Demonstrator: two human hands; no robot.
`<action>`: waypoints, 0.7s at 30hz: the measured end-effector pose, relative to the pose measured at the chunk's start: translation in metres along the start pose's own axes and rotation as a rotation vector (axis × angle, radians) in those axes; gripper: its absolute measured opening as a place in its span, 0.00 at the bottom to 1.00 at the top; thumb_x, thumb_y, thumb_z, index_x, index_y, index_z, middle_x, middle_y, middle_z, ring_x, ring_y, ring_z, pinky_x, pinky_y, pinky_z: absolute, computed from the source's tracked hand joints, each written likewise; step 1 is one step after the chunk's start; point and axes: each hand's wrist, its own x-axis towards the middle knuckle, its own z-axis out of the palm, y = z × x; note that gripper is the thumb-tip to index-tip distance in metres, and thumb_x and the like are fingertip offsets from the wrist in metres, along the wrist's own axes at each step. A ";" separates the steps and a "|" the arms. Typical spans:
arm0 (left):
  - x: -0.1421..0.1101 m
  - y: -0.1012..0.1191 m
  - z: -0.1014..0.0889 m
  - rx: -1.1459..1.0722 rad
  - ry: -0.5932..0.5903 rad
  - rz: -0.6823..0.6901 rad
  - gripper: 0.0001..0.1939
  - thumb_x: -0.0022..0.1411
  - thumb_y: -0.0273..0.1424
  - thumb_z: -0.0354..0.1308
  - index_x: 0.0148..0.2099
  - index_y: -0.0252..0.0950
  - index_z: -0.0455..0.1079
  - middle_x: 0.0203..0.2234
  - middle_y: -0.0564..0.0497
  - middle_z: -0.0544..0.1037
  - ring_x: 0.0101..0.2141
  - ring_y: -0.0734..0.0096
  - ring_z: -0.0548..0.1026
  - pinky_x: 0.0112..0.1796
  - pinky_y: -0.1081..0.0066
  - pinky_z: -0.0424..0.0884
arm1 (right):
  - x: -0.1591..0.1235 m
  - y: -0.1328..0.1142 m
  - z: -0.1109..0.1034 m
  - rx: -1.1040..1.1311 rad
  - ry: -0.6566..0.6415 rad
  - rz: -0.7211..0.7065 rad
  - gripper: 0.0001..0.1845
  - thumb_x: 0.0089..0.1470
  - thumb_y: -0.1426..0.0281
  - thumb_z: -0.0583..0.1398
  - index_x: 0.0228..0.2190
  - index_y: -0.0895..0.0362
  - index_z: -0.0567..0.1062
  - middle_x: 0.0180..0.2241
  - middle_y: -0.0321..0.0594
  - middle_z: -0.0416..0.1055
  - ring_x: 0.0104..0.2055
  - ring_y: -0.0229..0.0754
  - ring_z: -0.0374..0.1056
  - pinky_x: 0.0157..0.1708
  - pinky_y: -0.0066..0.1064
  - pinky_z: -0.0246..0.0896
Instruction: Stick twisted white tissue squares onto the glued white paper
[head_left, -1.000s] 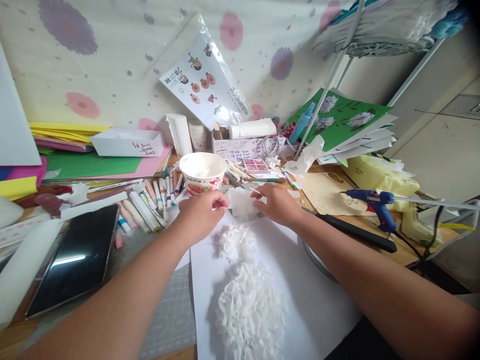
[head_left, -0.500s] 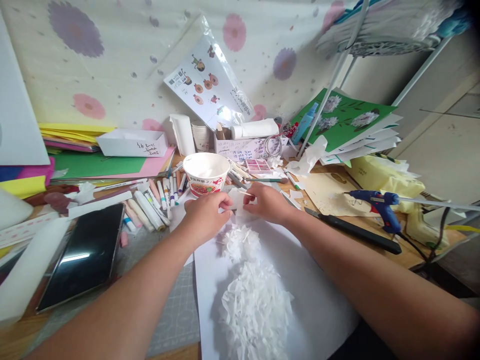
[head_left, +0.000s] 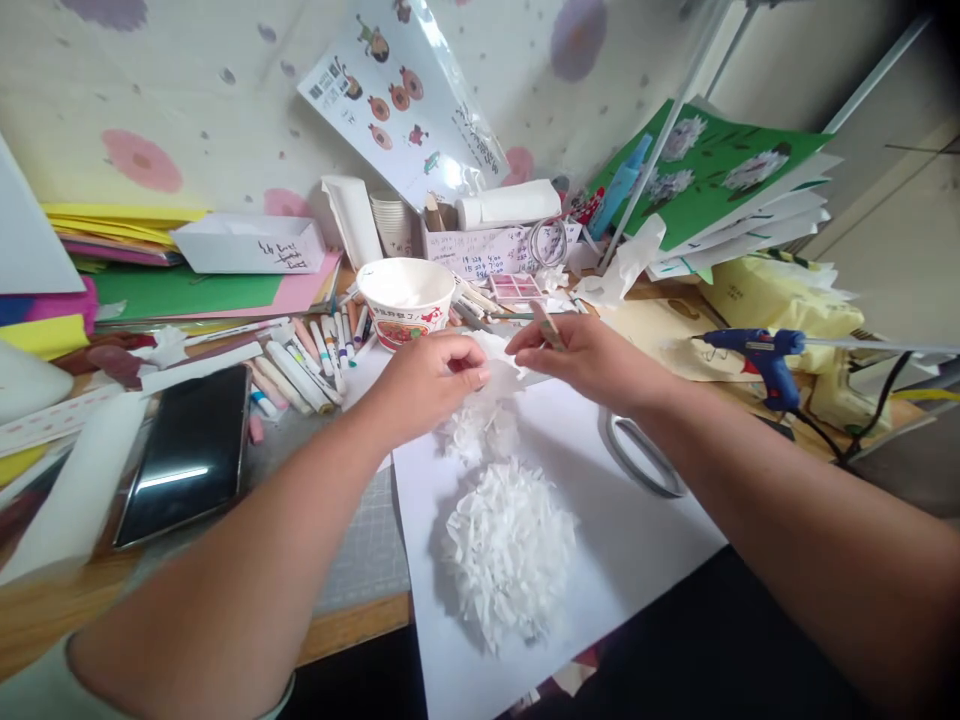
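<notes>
My left hand [head_left: 429, 380] and my right hand [head_left: 581, 356] are raised above a white sheet of paper [head_left: 600, 470], both pinched on one small piece of white tissue paper [head_left: 501, 372] between them. A thin stick also pokes out of my right hand's fingers. Under the hands, on the sheet, sit a small white tissue pompom [head_left: 472, 432] and a larger one [head_left: 511, 550]. A white paper bowl with red print [head_left: 406, 300] stands just beyond my left hand.
Several markers [head_left: 307, 360] lie left of the bowl, beside a dark tablet [head_left: 184, 450]. A blue glue gun [head_left: 757, 355] rests at the right, scissors' handles [head_left: 637, 455] by my right forearm. Stacks of coloured paper [head_left: 180, 290] and green cards [head_left: 712, 170] line the back.
My hands have lifted off the desk with the tissue piece and come toward me. The view has tipped down, so the desk's front edge now shows.
</notes>
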 end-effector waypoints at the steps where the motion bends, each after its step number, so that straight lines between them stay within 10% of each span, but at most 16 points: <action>1: -0.001 0.002 -0.002 -0.020 -0.063 -0.025 0.07 0.56 0.35 0.54 0.30 0.38 0.68 0.25 0.55 0.71 0.29 0.71 0.68 0.32 0.71 0.63 | -0.004 0.003 -0.005 0.016 0.013 -0.002 0.14 0.52 0.62 0.59 0.34 0.59 0.77 0.24 0.36 0.68 0.23 0.33 0.58 0.22 0.27 0.51; 11: -0.002 -0.001 -0.002 -0.027 -0.173 -0.183 0.08 0.54 0.37 0.55 0.29 0.38 0.68 0.22 0.55 0.70 0.24 0.72 0.66 0.26 0.71 0.61 | -0.030 0.022 -0.021 -0.200 0.109 -0.133 0.25 0.61 0.54 0.50 0.32 0.58 0.78 0.25 0.39 0.65 0.30 0.39 0.63 0.30 0.31 0.58; 21: -0.007 0.008 -0.004 0.100 -0.641 -0.230 0.05 0.52 0.31 0.55 0.30 0.38 0.72 0.22 0.58 0.74 0.24 0.76 0.67 0.25 0.75 0.60 | -0.070 0.000 -0.017 0.224 0.035 -0.147 0.14 0.60 0.62 0.56 0.29 0.57 0.75 0.28 0.38 0.70 0.27 0.35 0.67 0.27 0.27 0.64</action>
